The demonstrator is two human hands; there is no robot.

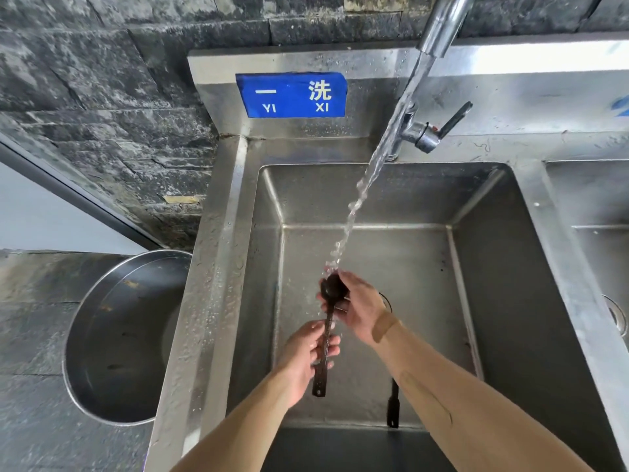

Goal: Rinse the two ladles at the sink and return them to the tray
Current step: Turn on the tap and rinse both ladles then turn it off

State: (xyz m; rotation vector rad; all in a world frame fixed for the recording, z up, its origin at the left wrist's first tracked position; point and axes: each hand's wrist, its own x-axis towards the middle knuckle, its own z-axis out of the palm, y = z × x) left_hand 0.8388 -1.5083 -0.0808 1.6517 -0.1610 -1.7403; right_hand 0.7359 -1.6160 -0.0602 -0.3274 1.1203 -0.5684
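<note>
A dark ladle (332, 290) is held over the steel sink basin (493, 267), its bowl up under the running water. My left hand (311, 352) grips its handle near the middle. My right hand (357, 306) wraps around the bowl from the right. The handle end of a second dark ladle (393, 405) lies on the sink floor, the rest hidden under my right forearm. Water streams from the faucet (442, 25) onto the held ladle's bowl. No tray is in view.
A large round steel basin (112, 335) stands on the floor left of the sink. A second sink basin (595, 212) lies to the right. The tap lever (452, 122) sticks out behind the basin, below a blue sign (292, 95) on the backsplash.
</note>
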